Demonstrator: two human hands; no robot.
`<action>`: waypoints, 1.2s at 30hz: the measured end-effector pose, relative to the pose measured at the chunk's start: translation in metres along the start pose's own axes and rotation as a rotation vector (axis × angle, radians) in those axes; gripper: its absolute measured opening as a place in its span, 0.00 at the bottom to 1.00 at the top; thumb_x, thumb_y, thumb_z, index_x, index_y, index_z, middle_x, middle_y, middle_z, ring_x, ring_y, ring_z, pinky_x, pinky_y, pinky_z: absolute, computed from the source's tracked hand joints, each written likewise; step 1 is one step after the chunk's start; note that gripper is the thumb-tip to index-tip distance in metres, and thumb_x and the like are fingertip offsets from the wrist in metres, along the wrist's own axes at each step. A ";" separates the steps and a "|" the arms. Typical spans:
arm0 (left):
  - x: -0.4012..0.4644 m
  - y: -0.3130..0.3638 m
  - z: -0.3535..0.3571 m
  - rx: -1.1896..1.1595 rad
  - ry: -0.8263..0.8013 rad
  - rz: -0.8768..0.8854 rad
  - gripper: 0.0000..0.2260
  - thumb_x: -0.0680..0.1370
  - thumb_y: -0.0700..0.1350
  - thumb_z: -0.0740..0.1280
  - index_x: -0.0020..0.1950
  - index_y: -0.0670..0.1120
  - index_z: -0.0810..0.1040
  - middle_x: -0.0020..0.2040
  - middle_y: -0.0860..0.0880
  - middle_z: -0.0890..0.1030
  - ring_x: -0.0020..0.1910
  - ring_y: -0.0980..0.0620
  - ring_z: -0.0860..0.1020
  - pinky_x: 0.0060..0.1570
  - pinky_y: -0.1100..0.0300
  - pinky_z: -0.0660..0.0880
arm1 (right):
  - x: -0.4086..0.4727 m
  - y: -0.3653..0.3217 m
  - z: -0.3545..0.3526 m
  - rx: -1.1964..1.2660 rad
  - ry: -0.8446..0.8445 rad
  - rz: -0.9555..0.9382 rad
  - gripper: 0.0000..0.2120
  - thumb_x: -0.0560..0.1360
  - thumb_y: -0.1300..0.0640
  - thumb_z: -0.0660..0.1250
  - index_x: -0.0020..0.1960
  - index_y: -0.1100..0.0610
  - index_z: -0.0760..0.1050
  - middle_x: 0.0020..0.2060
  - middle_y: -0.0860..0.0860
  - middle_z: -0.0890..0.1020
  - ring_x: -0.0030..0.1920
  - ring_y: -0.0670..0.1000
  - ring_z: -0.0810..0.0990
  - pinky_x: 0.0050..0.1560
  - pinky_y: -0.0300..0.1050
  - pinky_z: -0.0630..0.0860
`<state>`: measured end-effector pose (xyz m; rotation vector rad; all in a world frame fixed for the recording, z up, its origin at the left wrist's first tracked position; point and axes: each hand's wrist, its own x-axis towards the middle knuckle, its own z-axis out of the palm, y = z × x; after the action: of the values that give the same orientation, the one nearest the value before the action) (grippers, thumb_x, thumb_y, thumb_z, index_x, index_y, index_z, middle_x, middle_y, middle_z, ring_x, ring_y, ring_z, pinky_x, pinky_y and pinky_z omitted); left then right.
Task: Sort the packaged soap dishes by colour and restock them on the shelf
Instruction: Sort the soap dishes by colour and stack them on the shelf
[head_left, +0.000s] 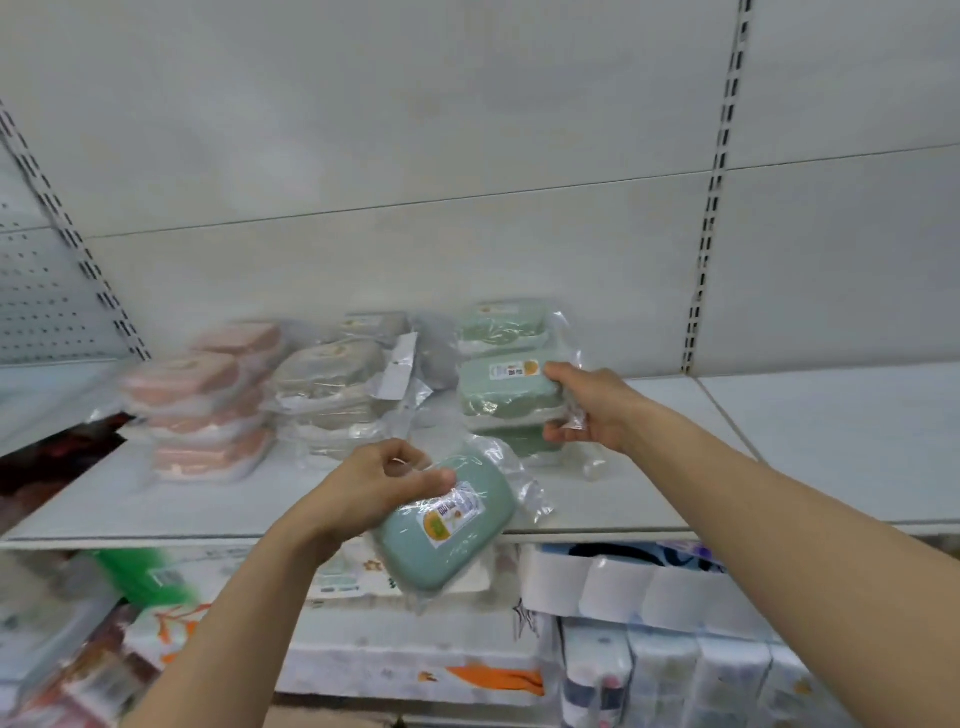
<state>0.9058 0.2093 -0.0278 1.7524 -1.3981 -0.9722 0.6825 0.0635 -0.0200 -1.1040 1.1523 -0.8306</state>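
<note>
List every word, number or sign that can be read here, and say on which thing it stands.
None can be read.
Held green soap dish: white sticker, dark print and an orange circle, blurred.
Green soap dish on the stack: white sticker, too small.
Hanging white tag: blurred.
Green package below: label blurred.

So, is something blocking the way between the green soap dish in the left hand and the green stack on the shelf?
Yes. The right hand grips the top of the green stack, occupying the spot where the green soap dish held by the left hand would go. The shelf between them looks open.
</note>
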 end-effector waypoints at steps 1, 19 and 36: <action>0.002 -0.001 -0.004 -0.019 -0.011 0.010 0.21 0.67 0.57 0.79 0.51 0.45 0.80 0.42 0.51 0.86 0.37 0.58 0.80 0.41 0.61 0.71 | 0.004 0.001 0.004 -0.036 0.020 0.000 0.17 0.76 0.49 0.69 0.55 0.62 0.75 0.55 0.60 0.80 0.30 0.55 0.78 0.30 0.49 0.82; 0.055 0.059 -0.012 -0.688 -0.304 -0.020 0.31 0.77 0.67 0.57 0.63 0.43 0.79 0.58 0.42 0.83 0.55 0.46 0.83 0.55 0.51 0.78 | -0.061 -0.018 0.005 -0.911 -0.237 -0.873 0.45 0.60 0.47 0.82 0.72 0.36 0.64 0.70 0.41 0.62 0.69 0.37 0.64 0.71 0.35 0.62; 0.054 0.016 0.047 -0.284 0.090 0.169 0.38 0.72 0.74 0.50 0.79 0.59 0.57 0.77 0.60 0.61 0.75 0.56 0.62 0.75 0.48 0.60 | -0.001 0.017 0.013 -1.175 0.188 -0.658 0.47 0.67 0.44 0.76 0.74 0.38 0.48 0.74 0.46 0.48 0.65 0.57 0.70 0.54 0.52 0.76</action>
<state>0.8654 0.1503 -0.0439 1.4281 -1.2596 -0.9373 0.6939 0.0720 -0.0352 -2.5077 1.4879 -0.7211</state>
